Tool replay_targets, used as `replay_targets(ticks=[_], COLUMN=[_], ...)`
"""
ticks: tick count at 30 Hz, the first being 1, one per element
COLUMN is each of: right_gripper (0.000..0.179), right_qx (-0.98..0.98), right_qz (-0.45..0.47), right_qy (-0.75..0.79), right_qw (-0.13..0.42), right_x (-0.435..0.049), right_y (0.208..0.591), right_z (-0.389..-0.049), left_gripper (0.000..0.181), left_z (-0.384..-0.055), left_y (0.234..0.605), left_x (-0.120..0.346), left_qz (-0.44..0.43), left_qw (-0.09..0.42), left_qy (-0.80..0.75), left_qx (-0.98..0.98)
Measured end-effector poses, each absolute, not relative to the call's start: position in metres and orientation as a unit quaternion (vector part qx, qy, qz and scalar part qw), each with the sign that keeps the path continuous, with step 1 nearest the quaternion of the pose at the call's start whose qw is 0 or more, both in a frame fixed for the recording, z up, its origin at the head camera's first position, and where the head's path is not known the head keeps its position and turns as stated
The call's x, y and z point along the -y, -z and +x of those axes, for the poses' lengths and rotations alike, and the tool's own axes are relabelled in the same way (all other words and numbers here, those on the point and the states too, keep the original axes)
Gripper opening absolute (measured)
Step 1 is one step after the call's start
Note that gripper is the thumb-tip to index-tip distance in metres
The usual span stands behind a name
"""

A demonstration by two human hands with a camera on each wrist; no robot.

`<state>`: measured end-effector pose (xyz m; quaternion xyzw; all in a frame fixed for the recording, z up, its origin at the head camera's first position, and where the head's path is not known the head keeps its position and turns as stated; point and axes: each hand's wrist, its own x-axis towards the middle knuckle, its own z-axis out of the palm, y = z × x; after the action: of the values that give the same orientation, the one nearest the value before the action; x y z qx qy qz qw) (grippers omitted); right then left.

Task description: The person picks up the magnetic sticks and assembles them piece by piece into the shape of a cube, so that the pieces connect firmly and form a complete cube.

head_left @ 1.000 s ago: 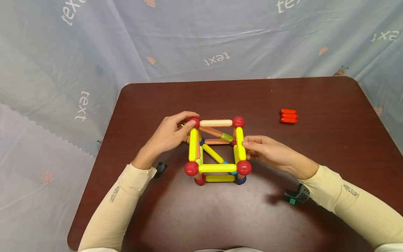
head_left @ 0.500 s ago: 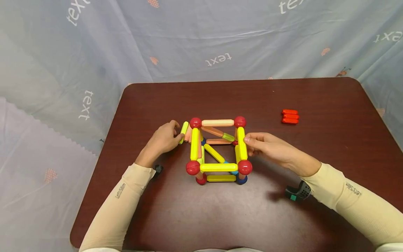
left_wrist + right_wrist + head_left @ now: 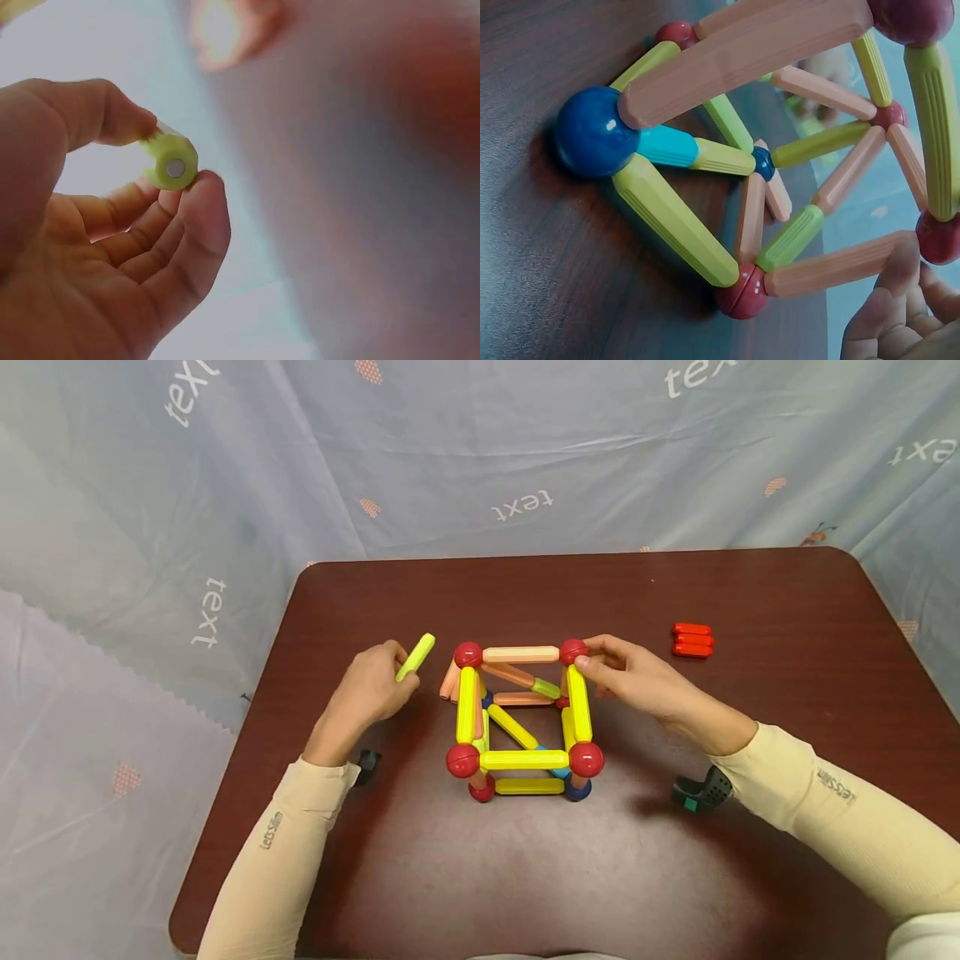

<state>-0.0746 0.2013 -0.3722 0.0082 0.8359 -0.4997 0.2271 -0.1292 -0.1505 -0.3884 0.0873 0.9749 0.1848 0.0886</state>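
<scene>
A cube-shaped frame of magnetic rods (image 3: 523, 760) and balls stands on the table, with red balls at its top corners. Left of it, my left hand (image 3: 367, 685) pinches a loose yellow-green magnetic rod (image 3: 417, 656) between thumb and fingers, raised off the table. The left wrist view shows the round magnet in the end of this rod (image 3: 174, 166). My right hand (image 3: 637, 681) holds the frame's back right top red ball (image 3: 574, 651), thumb in front and fingers behind. In the right wrist view, the fingertips (image 3: 901, 259) meet the ball (image 3: 939, 238) and the upright peach rod's end.
Loose peach rods (image 3: 449, 679) lie against the frame's left rear side. Several short red rods (image 3: 693, 641) lie together at the back right of the brown table (image 3: 480, 877). A printed cloth (image 3: 450, 452) hangs behind the table.
My left hand has left the frame's back left ball, picked up the yellow-green rod and drawn it left. My right hand has moved from the right top rod back to the rear right ball.
</scene>
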Motion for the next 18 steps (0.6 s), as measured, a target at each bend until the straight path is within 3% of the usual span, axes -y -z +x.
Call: replay_targets(ticks=[3, 6, 12, 18], right_gripper=[0.049, 0.047, 0.051, 0.051], right_qx=[-0.843, -0.849, -0.842, -0.834], right_qz=[0.003, 0.006, 0.002, -0.008], right_qy=[0.487, 0.480, 0.491, 0.501], right_qw=[0.227, 0.222, 0.225, 0.231], right_x=[-0.200, -0.201, -0.201, -0.199], right_y=[0.369, 0.367, 0.367, 0.370], right_z=[-0.078, -0.080, -0.081, -0.083], left_gripper=[0.030, 0.023, 0.020, 0.019], left_z=[-0.114, -0.096, -0.071, -0.074], left_y=[0.351, 0.319, 0.298, 0.302], left_x=[0.150, 0.135, 0.088, 0.059], left_qz=[0.085, 0.120, 0.225, 0.296], left_qw=[0.039, 0.021, 0.054, 0.072], left_qy=[-0.227, -0.247, -0.209, -0.133], left_qx=[-0.969, -0.961, -0.950, -0.943])
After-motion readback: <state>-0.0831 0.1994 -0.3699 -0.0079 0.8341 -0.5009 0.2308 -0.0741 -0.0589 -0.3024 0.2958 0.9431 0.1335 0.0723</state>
